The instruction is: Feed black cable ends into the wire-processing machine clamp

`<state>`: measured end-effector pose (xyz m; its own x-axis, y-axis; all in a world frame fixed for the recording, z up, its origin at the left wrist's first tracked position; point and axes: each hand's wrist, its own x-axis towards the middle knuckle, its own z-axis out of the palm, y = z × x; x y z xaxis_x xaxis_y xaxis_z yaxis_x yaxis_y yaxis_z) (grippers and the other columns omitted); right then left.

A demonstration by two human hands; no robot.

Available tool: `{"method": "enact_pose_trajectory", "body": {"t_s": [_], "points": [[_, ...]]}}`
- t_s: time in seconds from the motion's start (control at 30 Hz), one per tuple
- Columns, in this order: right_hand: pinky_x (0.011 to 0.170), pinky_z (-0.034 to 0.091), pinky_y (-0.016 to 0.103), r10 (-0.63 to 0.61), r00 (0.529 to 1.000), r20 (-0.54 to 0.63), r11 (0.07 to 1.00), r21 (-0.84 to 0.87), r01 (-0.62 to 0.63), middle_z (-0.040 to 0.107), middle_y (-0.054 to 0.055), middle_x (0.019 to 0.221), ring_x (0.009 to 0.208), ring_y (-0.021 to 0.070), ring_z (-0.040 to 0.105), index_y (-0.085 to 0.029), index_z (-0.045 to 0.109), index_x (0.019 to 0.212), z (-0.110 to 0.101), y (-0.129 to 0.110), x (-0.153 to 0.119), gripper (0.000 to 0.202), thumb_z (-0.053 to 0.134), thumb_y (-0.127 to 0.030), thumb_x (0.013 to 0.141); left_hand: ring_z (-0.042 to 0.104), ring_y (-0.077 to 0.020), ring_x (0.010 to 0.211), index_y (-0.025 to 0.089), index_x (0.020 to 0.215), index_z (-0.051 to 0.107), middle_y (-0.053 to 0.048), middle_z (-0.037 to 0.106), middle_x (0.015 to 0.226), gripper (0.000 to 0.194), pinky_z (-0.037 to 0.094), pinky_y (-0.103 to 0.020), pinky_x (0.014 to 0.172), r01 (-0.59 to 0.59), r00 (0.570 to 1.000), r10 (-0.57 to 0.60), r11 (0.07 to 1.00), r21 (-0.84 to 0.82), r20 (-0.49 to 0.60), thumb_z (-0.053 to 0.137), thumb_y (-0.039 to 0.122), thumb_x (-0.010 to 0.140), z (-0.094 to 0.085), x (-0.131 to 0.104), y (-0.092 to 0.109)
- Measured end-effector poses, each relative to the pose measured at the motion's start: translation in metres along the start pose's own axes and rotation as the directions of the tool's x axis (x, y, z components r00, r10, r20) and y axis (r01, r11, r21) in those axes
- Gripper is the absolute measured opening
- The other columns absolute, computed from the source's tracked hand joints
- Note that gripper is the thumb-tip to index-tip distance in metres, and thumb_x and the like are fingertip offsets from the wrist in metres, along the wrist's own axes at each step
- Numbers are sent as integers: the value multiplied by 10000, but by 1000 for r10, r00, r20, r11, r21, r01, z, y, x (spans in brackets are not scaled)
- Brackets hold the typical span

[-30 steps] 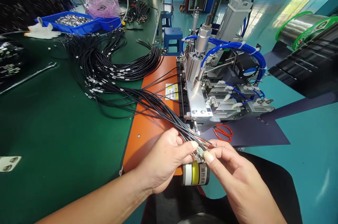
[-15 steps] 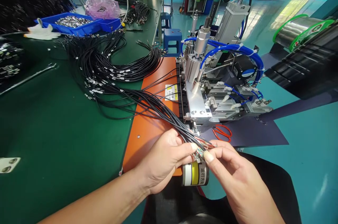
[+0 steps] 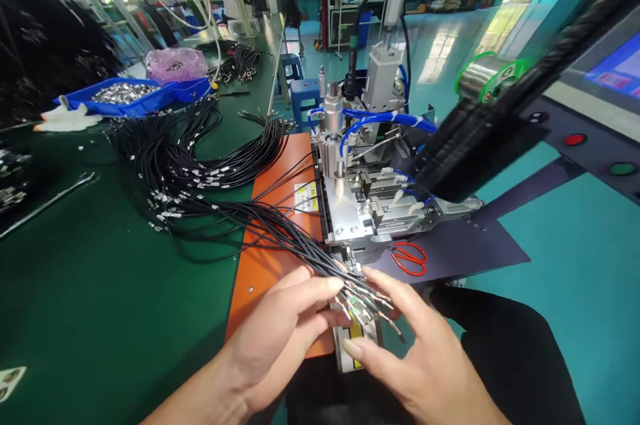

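A bundle of black cables runs from the green table across an orange plate. My left hand holds it near its ends, thumb on top and fingers underneath. Stripped wire ends with small metal tips fan out beyond that grip, some showing reddish and green bits. My right hand is open around these ends, thumb below and index finger above, with a gap between them. Whether its fingers touch any wire I cannot tell. Below the ends sits a round part with a yellow band, partly covered.
A metal machine with pneumatic cylinders stands just ahead. Red-handled scissors lie to its right. A black cylindrical fixture and a solder wire spool are farther right. Blue trays of metal parts stand back left.
My right hand has let go of the wire ends and opened its fingers. The ends have spread apart. The view has tilted up and turned right, bringing a control panel into sight.
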<state>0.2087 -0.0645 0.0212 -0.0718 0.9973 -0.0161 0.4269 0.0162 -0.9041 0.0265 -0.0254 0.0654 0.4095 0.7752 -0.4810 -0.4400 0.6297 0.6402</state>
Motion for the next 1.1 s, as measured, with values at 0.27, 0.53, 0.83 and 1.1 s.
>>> {"method": "enact_pose_trajectory", "body": {"t_s": [0.27, 0.53, 0.83, 1.1], "points": [[741, 618, 270, 28, 989, 145, 962, 266, -66, 771, 11, 934, 774, 186, 742, -254, 653, 1229, 13, -26, 12, 493, 595, -60, 779, 617, -189, 775, 201, 977, 634, -34, 638, 869, 116, 534, -313, 736, -62, 998, 50, 432, 900, 45, 550, 178, 899, -23, -16, 29], [419, 522, 211, 175, 940, 293, 814, 494, -306, 669, -30, 612, 486, 148, 641, -241, 641, 1155, 3, -39, 18, 347, 682, -195, 813, 508, -256, 1208, 177, 1235, 561, -99, 634, 1215, 400, 403, -427, 1070, -617, 601, 187, -509, 600, 777, 452, -8, 898, -29, 12, 53], [562, 544, 239, 229, 925, 303, 705, 603, -373, 703, -7, 643, 514, 132, 655, -198, 630, 1105, -20, -32, 16, 288, 710, -341, 869, 545, -200, 863, 179, 1072, 613, -50, 641, 946, 346, 428, -329, 790, -663, 705, 43, -316, 679, 708, 454, 4, 820, -30, 17, 64], [465, 482, 216, 242, 915, 323, 673, 624, -398, 717, 30, 782, 491, 115, 626, -208, 641, 1138, -23, -16, 12, 421, 607, -565, 919, 497, -147, 712, 190, 845, 562, 12, 589, 776, 185, 367, -266, 701, -624, 758, 71, -214, 752, 649, 478, 42, 774, -36, 18, 51]]}}
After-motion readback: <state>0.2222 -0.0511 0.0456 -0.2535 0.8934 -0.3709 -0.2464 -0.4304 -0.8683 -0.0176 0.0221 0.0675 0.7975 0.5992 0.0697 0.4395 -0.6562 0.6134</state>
